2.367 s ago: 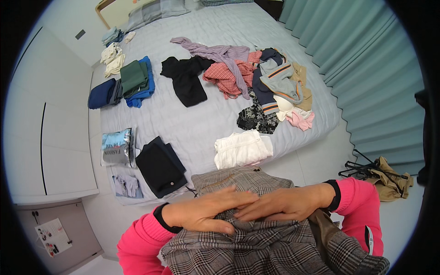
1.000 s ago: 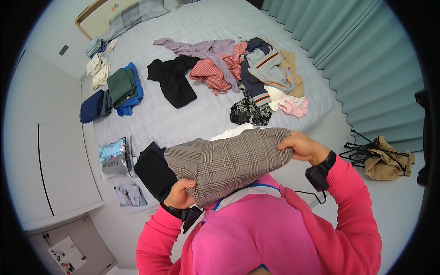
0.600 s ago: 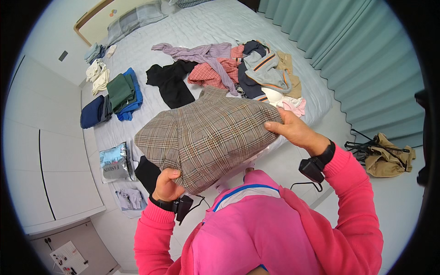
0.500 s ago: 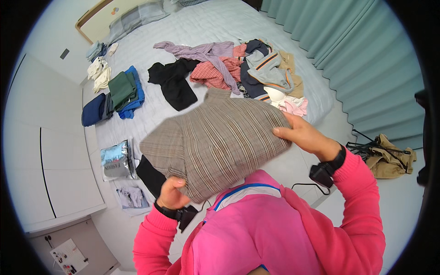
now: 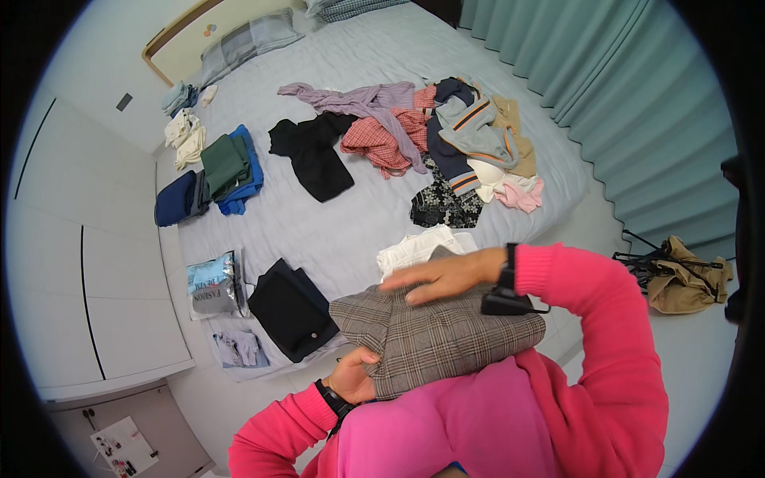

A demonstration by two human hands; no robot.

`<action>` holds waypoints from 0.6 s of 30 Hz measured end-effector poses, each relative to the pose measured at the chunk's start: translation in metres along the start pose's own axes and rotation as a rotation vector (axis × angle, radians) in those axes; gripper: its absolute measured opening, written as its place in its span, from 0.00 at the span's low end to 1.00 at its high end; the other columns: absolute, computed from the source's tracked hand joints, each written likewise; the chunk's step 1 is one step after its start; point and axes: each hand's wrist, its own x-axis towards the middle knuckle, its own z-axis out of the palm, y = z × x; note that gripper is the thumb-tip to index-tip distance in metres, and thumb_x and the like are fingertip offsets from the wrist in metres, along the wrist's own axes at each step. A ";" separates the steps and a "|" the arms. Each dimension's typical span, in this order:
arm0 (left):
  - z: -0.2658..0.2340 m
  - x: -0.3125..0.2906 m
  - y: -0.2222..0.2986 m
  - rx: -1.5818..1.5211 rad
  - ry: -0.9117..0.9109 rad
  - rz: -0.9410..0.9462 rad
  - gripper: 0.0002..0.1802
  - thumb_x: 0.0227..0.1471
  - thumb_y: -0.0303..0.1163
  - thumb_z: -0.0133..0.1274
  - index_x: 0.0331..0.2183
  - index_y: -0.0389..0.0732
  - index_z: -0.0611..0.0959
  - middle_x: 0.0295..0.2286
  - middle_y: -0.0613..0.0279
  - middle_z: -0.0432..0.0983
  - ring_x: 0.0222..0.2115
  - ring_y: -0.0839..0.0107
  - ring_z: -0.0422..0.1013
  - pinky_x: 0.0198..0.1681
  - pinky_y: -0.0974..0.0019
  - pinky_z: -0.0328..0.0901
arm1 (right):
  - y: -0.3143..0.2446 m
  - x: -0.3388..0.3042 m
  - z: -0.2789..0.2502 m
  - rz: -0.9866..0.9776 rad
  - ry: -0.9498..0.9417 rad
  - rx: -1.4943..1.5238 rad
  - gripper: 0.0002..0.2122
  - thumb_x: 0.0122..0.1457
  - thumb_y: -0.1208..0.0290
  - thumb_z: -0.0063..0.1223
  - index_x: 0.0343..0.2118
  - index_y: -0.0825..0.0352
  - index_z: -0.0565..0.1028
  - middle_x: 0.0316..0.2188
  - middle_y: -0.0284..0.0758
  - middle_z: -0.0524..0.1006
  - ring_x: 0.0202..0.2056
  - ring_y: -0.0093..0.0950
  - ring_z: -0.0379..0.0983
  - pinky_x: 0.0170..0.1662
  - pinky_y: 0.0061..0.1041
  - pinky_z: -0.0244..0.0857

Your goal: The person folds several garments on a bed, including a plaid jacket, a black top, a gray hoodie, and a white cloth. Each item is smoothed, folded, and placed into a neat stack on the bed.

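A folded brown-grey plaid garment (image 5: 454,342) rests close against my body at the near edge of the bed. My left hand (image 5: 352,376) grips its lower left corner, thumb on top and the other fingers partly hidden. Across its upper edge lies my right hand (image 5: 446,275), palm down with the fingers stretched out, holding nothing. Just beyond that hand is a white folded garment (image 5: 422,245), partly covered. To the left sits a folded black garment (image 5: 291,319), beside a clear bag of folded clothing (image 5: 213,288) and a lilac garment (image 5: 241,349).
On the bed (image 5: 263,227) lie a black top (image 5: 319,163), a red checked garment (image 5: 382,143), a grey-and-navy jacket (image 5: 470,131) and a dark patterned garment (image 5: 446,203). Folded green (image 5: 225,165) and navy (image 5: 177,197) clothes line its left side. A curtain (image 5: 606,88) hangs at right.
The plaid garment has been folded smaller and brought lower, nearer my body. My right hand has moved from its right edge to lie flat on top. The white and patterned garments now show.
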 end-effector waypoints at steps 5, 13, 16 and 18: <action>0.014 -0.011 -0.007 0.035 -0.026 0.119 0.36 0.45 0.31 0.42 0.58 0.35 0.57 0.55 0.49 0.60 0.55 0.54 0.60 0.59 0.49 0.52 | 0.038 0.025 0.048 0.044 -0.325 0.143 0.30 0.65 0.48 0.29 0.62 0.65 0.54 0.63 0.42 0.53 0.64 0.33 0.46 0.65 0.29 0.39; 0.046 -0.036 0.005 0.167 -0.120 0.251 0.38 0.46 0.33 0.44 0.59 0.34 0.56 0.57 0.49 0.58 0.56 0.53 0.58 0.60 0.48 0.51 | 0.008 0.023 0.005 0.304 -0.372 0.273 0.33 0.65 0.44 0.17 0.61 0.68 0.56 0.62 0.41 0.56 0.63 0.32 0.49 0.64 0.26 0.40; 0.037 -0.065 0.002 0.305 -0.050 0.199 0.39 0.48 0.36 0.47 0.58 0.30 0.55 0.58 0.48 0.54 0.57 0.53 0.56 0.61 0.51 0.47 | 0.013 0.012 0.033 0.273 -0.382 0.112 0.30 0.65 0.48 0.26 0.57 0.72 0.61 0.59 0.44 0.60 0.60 0.35 0.55 0.62 0.28 0.46; 0.024 -0.090 0.006 0.439 0.030 0.079 0.39 0.49 0.36 0.48 0.58 0.27 0.56 0.59 0.48 0.52 0.57 0.54 0.56 0.62 0.54 0.45 | 0.020 0.009 0.045 0.130 -0.435 0.182 0.26 0.63 0.56 0.38 0.55 0.75 0.62 0.57 0.46 0.63 0.57 0.36 0.59 0.61 0.28 0.48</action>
